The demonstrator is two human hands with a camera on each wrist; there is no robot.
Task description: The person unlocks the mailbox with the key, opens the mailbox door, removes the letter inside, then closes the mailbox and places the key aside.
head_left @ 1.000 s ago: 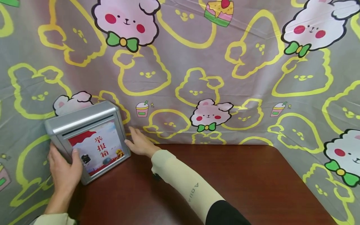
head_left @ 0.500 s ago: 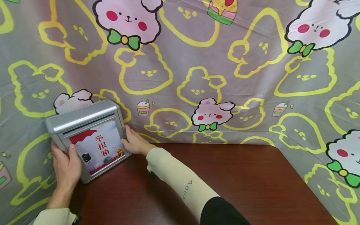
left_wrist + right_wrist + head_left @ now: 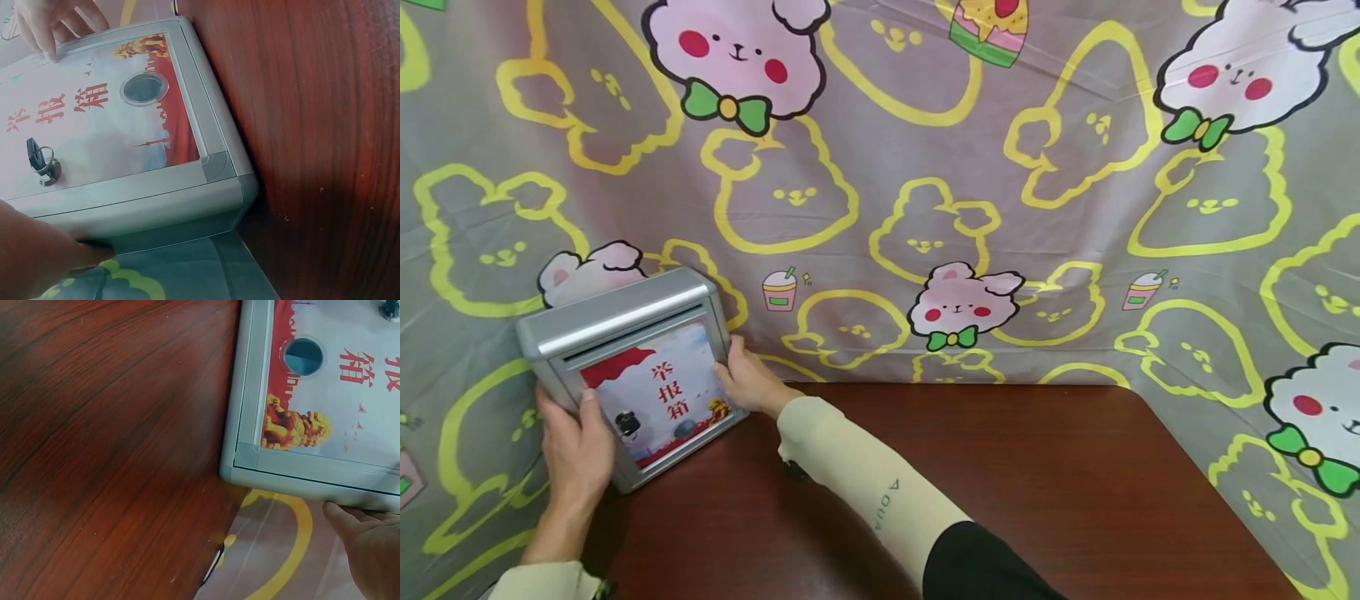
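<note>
My left hand and right hand grip the silver box by opposite sides, thumbs at its front, at the brown tabletop's far left. A key juts from its panel, near a round window. Cartoon-printed cloth closes in behind and along the left.

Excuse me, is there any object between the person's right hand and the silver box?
No, nothing visible stands between them: the right hand directly touches the silver box at its right edge, while the left hand holds the opposite edge.
</note>
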